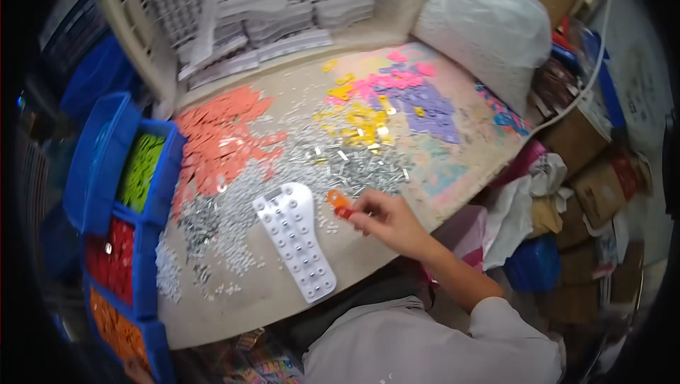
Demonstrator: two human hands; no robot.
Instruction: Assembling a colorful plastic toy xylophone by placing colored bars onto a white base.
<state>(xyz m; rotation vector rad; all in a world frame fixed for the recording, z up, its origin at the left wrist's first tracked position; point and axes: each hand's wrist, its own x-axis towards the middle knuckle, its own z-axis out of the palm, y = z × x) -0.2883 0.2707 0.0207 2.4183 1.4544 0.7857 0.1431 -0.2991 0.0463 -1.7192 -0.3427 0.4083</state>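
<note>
My right hand (388, 219) is closed in a pinch on a small red plastic piece (344, 212). An orange piece with a hole (336, 198) sits right against the red one; I cannot tell whether the fingers grip it too. Just left of this hand, a white foot-shaped plate (303, 232) with rows of round studs lies on the table, some with metal bits in them. At the lower left edge, a small part of my left hand (139, 371) shows at a blue bin of orange pieces (119, 326); its fingers are mostly hidden.
Loose coral pieces (225, 129), silver metal pins (358, 168), small white beads (237, 228), yellow pieces (365, 123) and purple pieces (428, 111) cover the table. Blue bins hold green pieces (142, 166) and red pieces (113, 263). A white crate (251, 15) and plastic bag (482, 23) stand behind.
</note>
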